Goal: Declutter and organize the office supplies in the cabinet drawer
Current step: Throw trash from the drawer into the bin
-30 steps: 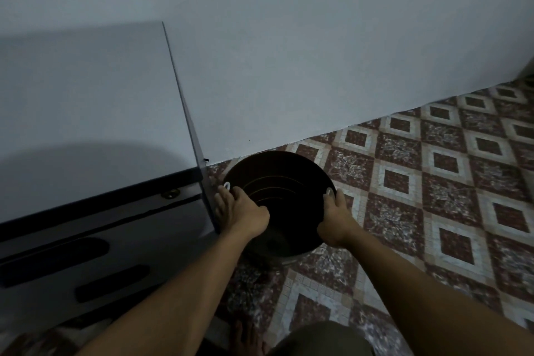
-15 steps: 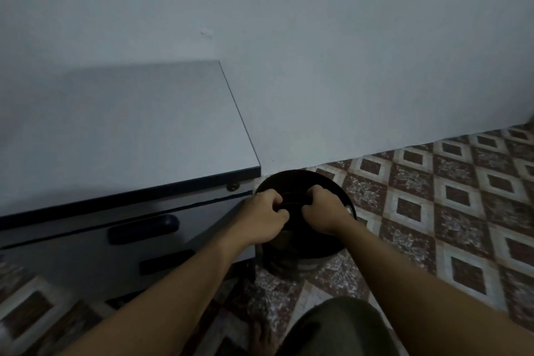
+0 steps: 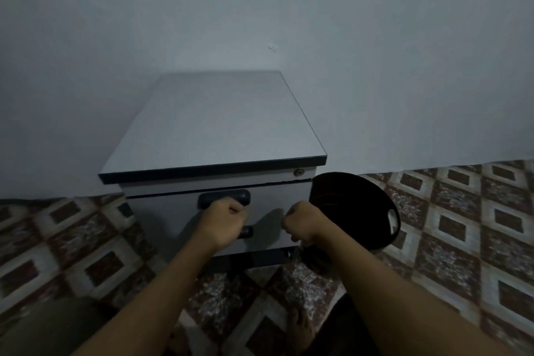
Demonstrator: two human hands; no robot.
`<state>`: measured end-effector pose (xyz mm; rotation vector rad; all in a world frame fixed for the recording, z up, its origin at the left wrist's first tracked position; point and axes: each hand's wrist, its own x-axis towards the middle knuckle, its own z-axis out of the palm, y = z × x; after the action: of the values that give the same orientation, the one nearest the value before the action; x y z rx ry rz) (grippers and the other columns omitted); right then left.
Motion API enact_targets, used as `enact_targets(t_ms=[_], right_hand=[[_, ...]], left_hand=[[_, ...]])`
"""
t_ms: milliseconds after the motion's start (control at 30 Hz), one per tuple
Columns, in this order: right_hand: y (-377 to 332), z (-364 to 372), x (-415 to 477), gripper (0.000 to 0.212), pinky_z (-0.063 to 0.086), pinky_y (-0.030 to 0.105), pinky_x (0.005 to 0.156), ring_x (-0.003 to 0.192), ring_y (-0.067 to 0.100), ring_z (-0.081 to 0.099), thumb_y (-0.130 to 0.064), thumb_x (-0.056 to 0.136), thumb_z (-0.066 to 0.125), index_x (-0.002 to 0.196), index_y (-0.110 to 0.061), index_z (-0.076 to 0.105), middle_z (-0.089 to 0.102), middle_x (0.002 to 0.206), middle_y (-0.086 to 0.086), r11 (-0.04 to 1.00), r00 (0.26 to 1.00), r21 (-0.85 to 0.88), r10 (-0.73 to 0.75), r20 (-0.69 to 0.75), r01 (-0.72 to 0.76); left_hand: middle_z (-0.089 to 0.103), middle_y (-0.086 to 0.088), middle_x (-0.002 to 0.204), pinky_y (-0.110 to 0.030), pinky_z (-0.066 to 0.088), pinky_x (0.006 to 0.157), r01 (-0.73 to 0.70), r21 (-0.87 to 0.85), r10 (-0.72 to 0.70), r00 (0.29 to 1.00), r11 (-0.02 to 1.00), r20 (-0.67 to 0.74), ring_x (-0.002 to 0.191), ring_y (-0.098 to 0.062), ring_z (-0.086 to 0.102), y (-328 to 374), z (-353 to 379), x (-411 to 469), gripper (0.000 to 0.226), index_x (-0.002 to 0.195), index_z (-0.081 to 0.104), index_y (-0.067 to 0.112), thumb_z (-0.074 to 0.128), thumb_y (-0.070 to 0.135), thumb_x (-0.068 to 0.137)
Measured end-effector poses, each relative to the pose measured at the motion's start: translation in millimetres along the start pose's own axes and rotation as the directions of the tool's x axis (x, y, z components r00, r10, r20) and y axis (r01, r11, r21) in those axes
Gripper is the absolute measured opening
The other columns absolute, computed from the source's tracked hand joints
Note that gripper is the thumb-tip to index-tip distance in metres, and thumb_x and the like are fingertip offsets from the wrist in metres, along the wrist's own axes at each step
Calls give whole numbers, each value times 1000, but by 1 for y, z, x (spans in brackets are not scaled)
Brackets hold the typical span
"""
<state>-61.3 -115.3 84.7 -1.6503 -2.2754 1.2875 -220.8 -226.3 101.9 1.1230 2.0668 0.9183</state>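
Observation:
A low grey cabinet (image 3: 213,124) with a dark-edged top stands against the wall, its drawers closed. The top drawer (image 3: 277,196) carries a dark handle (image 3: 224,198). Just below that handle my left hand (image 3: 224,221) is curled into a fist in front of the drawer fronts, covering most of a lower handle (image 3: 246,232); nothing shows in its fingers. My right hand (image 3: 303,221) is also a fist with nothing in it, in front of the cabinet's right edge. What lies inside the drawers is hidden.
A black round bin (image 3: 361,211) stands on the floor against the cabinet's right side, behind my right hand. A small lock (image 3: 298,172) sits at the cabinet's top right. Patterned floor tiles (image 3: 462,240) spread on both sides. My knee (image 3: 52,324) is at the lower left.
Both hands let go of the bin's rim, curled into fists and moved left in front of the cabinet. My view swung left, bringing the cabinet to the centre.

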Motion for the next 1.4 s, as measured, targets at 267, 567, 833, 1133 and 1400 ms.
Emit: enact_targets(t_ms=[267,567,833,1133,1400], right_hand=[[-10,56,7,26,49,30,56,66,29,62,-14,94,53,92,7,68,64,77,17,971,997,230,47,57,-59],[-8,112,30,20,48,33,59,72,23,59,-30,100,51,101,-11,58,53,79,7,435,928,821,197,316,-371],[-9,141,52,48,49,43,97,124,38,53,-44,101,49,125,-3,57,55,134,24,39,933,942,154,325,-334],[-13,157,58,54,53,41,92,113,32,62,-44,98,54,129,-1,56,63,122,22,-108,948,957,146,283,-269],[-13,150,55,55,55,38,81,108,29,64,-46,99,49,129,-1,57,65,118,20,-61,945,953,128,302,-296]], left_hand=[[67,-9,100,-40,56,88,302,-278,-324,946,912,-35,95,-24,64,-70,-6,12,15,87,67,16,58,23,97],[47,-22,143,-45,47,105,456,-807,-543,814,375,207,122,-34,54,-107,16,29,71,149,37,8,58,50,96],[46,-22,146,-46,41,106,398,-913,-484,818,85,311,138,-33,42,-117,32,40,91,149,37,1,63,57,82],[66,-16,114,-40,43,101,343,-938,-466,837,41,286,108,-25,61,-123,42,50,70,133,55,2,61,55,88],[66,-13,110,-40,40,106,333,-942,-439,852,38,284,114,-25,58,-120,40,50,55,124,60,7,58,52,92]])
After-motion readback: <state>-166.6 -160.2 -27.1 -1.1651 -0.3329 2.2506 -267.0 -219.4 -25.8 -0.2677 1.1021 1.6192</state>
